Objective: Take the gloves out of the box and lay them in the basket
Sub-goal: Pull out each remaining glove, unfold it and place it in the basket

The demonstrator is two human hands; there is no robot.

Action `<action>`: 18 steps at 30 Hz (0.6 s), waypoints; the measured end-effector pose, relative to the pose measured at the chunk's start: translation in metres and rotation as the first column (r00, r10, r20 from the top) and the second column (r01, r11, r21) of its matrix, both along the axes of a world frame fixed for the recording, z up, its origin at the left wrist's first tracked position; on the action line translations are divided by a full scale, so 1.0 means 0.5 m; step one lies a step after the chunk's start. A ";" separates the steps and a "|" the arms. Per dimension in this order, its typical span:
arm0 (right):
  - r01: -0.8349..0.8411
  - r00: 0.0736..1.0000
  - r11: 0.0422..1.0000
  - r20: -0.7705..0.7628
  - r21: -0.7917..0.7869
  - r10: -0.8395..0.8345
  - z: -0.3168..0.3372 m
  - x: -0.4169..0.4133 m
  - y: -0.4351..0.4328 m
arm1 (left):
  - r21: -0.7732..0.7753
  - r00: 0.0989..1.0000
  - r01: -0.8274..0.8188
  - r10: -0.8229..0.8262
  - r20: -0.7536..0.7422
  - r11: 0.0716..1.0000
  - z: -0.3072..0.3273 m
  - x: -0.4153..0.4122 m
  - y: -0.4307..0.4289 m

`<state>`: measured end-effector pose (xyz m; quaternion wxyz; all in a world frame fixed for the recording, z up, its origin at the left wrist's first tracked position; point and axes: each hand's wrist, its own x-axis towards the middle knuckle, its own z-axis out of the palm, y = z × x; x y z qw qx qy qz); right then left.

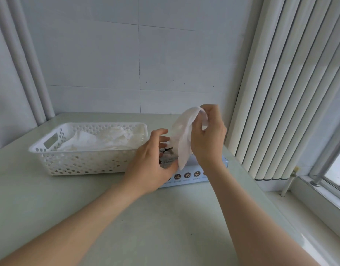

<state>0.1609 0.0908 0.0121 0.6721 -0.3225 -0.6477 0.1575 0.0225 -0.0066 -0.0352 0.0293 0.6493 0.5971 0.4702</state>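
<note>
Above the pale blue box [194, 174], at three o'clock from the basket [84, 162]: thin, translucent glove [182, 141], pinched at its top by right hand [207, 135], dangling limp. Left hand [150, 160] loose-fingered at nine o'clock, gripping nothing. Might cling, dragging another out, or snag on white perforated plastic rim over crumpled gloves [100, 141].

Open tabletop [165, 227] before basket [79, 162] and box [194, 175]; blinds [280, 93] crowd the right.
</note>
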 end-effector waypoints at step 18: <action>-0.320 0.890 0.929 0.278 -0.184 0.361 0.017 -0.031 -0.057 | 0.210 0.958 -0.023 -0.039 0.285 0.978 0.067 -0.037 -0.006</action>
